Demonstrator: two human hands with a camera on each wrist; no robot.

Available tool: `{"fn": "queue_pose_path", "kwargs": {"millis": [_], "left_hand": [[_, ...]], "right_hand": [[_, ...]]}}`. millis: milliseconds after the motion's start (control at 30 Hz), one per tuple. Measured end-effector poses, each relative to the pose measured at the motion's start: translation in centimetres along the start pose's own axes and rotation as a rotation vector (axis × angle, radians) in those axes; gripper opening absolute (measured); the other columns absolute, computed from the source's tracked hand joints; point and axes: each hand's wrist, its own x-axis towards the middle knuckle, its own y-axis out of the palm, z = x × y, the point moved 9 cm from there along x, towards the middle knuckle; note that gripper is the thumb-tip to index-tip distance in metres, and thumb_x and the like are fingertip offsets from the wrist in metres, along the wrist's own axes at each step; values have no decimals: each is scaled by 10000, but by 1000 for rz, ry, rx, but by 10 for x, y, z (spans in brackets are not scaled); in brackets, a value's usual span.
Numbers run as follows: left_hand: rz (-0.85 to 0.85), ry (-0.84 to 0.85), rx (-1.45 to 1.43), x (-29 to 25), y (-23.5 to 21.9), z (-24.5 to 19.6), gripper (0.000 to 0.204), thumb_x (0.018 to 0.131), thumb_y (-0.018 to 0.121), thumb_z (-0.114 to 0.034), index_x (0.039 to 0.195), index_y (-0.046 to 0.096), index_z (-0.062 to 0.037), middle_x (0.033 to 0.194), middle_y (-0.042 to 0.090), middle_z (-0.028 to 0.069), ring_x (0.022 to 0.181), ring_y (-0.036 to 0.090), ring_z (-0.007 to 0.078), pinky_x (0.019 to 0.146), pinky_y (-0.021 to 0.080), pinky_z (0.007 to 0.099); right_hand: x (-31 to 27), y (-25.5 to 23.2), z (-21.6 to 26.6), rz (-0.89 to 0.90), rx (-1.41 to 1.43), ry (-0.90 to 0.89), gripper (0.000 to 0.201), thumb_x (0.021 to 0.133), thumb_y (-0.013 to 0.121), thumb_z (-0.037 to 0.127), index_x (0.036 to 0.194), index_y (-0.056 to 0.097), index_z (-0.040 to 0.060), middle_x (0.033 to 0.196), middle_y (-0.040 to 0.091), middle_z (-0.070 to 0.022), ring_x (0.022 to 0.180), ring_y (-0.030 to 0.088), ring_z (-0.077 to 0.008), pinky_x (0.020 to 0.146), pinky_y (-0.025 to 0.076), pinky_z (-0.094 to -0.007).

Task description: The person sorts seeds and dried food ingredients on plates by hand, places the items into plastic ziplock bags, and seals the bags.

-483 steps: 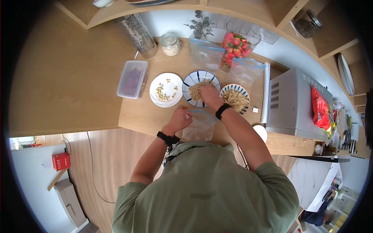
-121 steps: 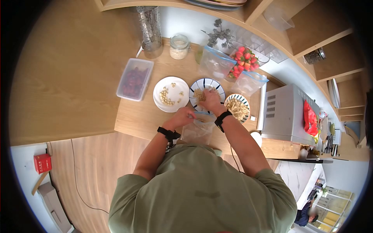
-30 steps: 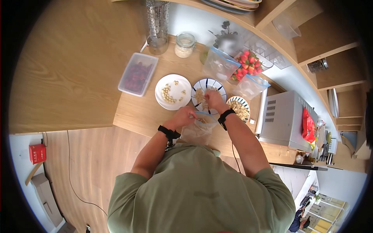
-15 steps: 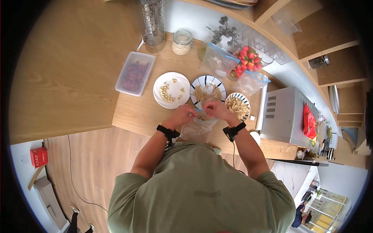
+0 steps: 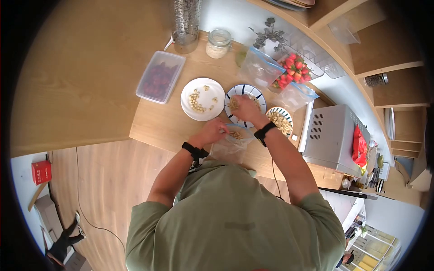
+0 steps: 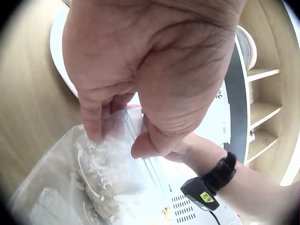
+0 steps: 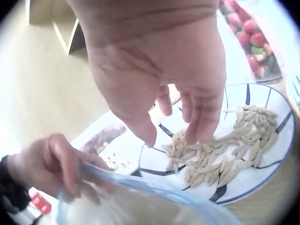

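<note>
In the head view my left hand (image 5: 211, 132) pinches the rim of a clear zip-lock bag (image 5: 229, 152) near the counter's front edge. The left wrist view shows thumb and fingers on the bag's film (image 6: 56, 187). Some brownish pieces lie inside the bag. My right hand (image 5: 250, 110) reaches over a blue-striped plate (image 7: 234, 96), just beyond the bag. Its thumb and fingers stand apart, bent down, with the fingertips at a pile of pale, slender dried pieces (image 7: 253, 133). Left of that plate, a white plate (image 5: 190, 110) bears small cream-coloured round pieces.
A striped bowl (image 5: 279, 121) of pale chips stands at the right, before a microwave (image 5: 327, 133). Behind are two upright zip-lock bags (image 5: 260, 67), strawberries (image 5: 294, 67) and a glass jar (image 5: 219, 44). A lidded box (image 5: 160, 77) of dark red fruit sits left.
My right hand went from the striped plate to the bag's mouth and is back over the plate. The left hand keeps its hold. The bag holds more pieces than earlier. Someone appears at lower left.
</note>
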Motion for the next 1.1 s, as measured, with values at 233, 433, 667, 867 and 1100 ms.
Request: {"fn": "queue_pose_path", "kwargs": {"millis": [233, 433, 667, 867, 1100], "left_hand": [[-51, -40, -35, -12, -2, 11, 167, 699, 713, -34, 849, 745, -99, 947, 611, 126, 841, 607, 247, 730, 510, 337], [-94, -86, -66, -11, -4, 18, 180, 685, 719, -28, 846, 752, -101, 988, 620, 127, 830, 620, 234, 730, 516, 312], [-77, -76, -76, -3, -3, 17, 184, 694, 716, -31, 852, 755, -114, 1015, 622, 125, 803, 626, 222, 715, 522, 311], [-75, -96, -59, -1, -4, 14, 179, 699, 711, -32, 852, 753, -115, 1017, 632, 122, 779, 630, 225, 709, 525, 316], [-50, -70, -27, 1, -5, 6, 164, 699, 722, -49, 847, 747, -113, 1019, 638, 125, 827, 641, 255, 727, 533, 336]], "right_hand": [[27, 41, -35, 178, -21, 130, 337, 754, 619, 43, 1088, 579, 40, 1070, 539, -246, 1011, 561, -418, 873, 491, -447], [23, 21, -55, -48, 4, -13, 126, 728, 636, 35, 850, 660, 55, 707, 641, -135, 711, 641, -344, 662, 511, -413], [-24, 30, -99, 144, 613, 489, 91, 811, 660, 56, 895, 695, 50, 707, 654, -16, 641, 607, -78, 582, 485, -254], [-56, 23, -34, 365, 850, 354, 96, 802, 674, 53, 896, 695, 56, 703, 653, -8, 653, 612, -85, 599, 477, -246], [-62, 7, 20, 386, 438, 36, 175, 750, 723, 133, 916, 689, 90, 733, 654, -119, 681, 637, -249, 639, 488, -351]]}}
